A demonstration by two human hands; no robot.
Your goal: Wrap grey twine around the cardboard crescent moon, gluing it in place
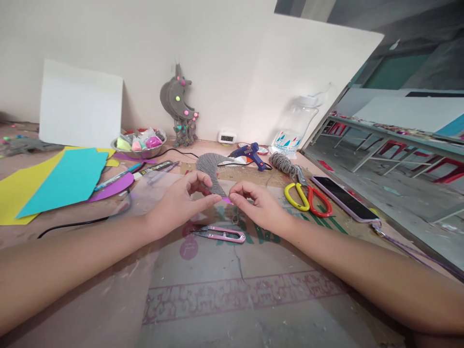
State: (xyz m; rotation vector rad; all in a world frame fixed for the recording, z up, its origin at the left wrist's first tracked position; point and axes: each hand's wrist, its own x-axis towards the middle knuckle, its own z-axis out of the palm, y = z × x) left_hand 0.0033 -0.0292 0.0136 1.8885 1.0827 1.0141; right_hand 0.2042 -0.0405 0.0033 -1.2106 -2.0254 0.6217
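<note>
Over the bench, between its near and wall-side edges, we see a grey yarn-wrapped crescent pinched in the left hand; the right hand's grip is closed at the purple tip.

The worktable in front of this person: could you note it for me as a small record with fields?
Left hand: the left hand holds a grey yarn-wrapped crescent
Right hand: the right hand is at the crescent's purple tip; what it pinches is unclear
Below hands: pink-handled snips
Beyond hands: blue glue gun, small clock
Right side: grey yarn, scissors, phone
Left side: turquoise sheet overlapping yellow sheet
On wall: moon ornament
</note>
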